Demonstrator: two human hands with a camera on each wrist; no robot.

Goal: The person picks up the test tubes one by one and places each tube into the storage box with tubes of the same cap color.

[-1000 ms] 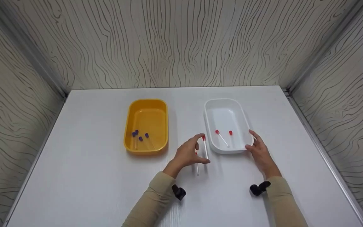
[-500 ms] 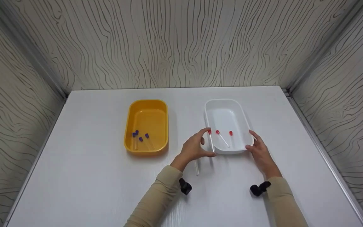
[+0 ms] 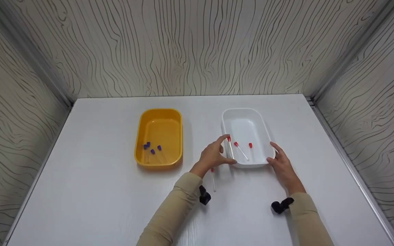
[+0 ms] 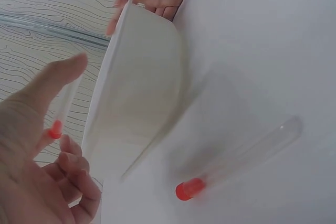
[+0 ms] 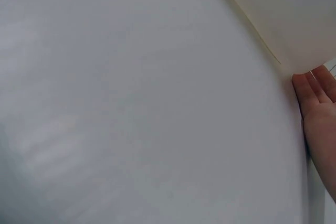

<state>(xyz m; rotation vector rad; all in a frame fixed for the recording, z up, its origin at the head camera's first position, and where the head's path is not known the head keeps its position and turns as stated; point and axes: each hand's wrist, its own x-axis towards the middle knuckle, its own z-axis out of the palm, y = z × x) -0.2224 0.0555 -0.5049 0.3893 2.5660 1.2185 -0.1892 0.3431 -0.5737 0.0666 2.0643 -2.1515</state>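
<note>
Pinched between the thumb and index finger of my left hand (image 3: 212, 156) is a clear test tube with a red cap (image 3: 231, 149), at the left rim of the white tray (image 3: 245, 126). Its cap end points away from me. My right hand (image 3: 284, 169) grips the tray's near right corner; in the right wrist view its fingers (image 5: 312, 90) lie against the tray's outer wall. Two red-capped tubes (image 3: 241, 151) lie inside this tray. Another red-capped test tube (image 4: 247, 158) lies on the table below my left hand.
To the left stands a yellow tray (image 3: 164, 131) holding several clear tubes with dark blue caps (image 3: 159, 148). Both trays are on a white table (image 3: 94, 177), with wood-patterned panels (image 3: 190, 48) at the back and sides.
My left hand has moved right and away from me, carrying the red-capped test tube from beside the white tray to its left rim. My right hand stays at the tray's corner.
</note>
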